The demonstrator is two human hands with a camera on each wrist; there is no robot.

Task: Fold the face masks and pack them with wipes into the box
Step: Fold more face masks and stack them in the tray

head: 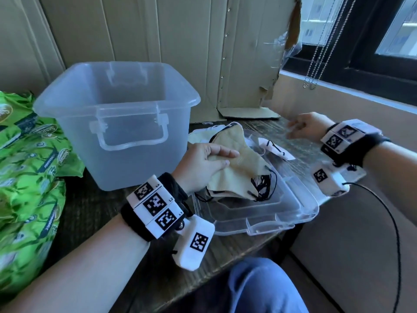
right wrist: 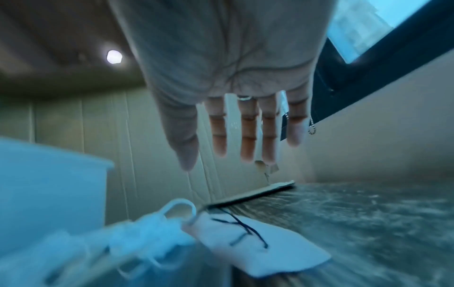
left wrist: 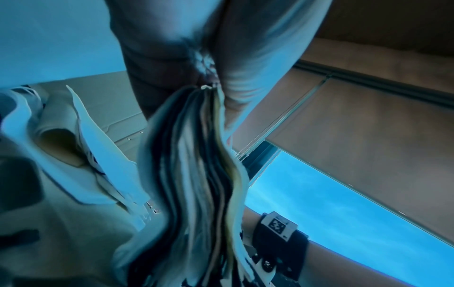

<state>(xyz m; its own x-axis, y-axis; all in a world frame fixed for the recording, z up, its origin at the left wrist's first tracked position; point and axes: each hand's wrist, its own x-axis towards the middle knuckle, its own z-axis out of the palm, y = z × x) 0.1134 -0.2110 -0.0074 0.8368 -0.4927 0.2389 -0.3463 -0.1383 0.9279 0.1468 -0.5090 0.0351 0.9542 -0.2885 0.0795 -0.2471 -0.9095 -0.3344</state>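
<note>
Blue denim knee (head: 259, 288) sits closest at the bottom of the head view, right against the counter (head: 225, 249) edge. Far left, a heap of green wipes packs (head: 29, 177) is stacked beside the box (head: 117, 123), a clear tub standing upright with its handle facing the person. Can't see anything inside it from here.

Next over, the left hand (head: 203, 166) pinches a bunch of yellowish face masks (head: 239, 172) with black ear loops, thumb on top and fingers curled under, held just over the clear lid (head: 288, 213) lying flat on the counter. More masks lie behind on the lid, a pale heap and one white mask (head: 277, 150) with a dark loop. The left wrist view adds what the head cam doesn't: the stack edge-on (left wrist: 196, 194), many layers in cream, black and pale tones, all squeezed together at the fingertips (left wrist: 236, 97).

Right side, the right hand (head: 302, 129) hovers over the far end of the lid, blurry in the head view. Its wrist cam settles it: fingers (right wrist: 245, 136) straight and spread, grip wide apart, holding nothing, with the white mask (right wrist: 258, 248) lying flat on the counter below it, well apart from the palm. Torn cardboard (head: 246, 86) leans on the wall behind, and the window (head: 372, 30) is far right.
</note>
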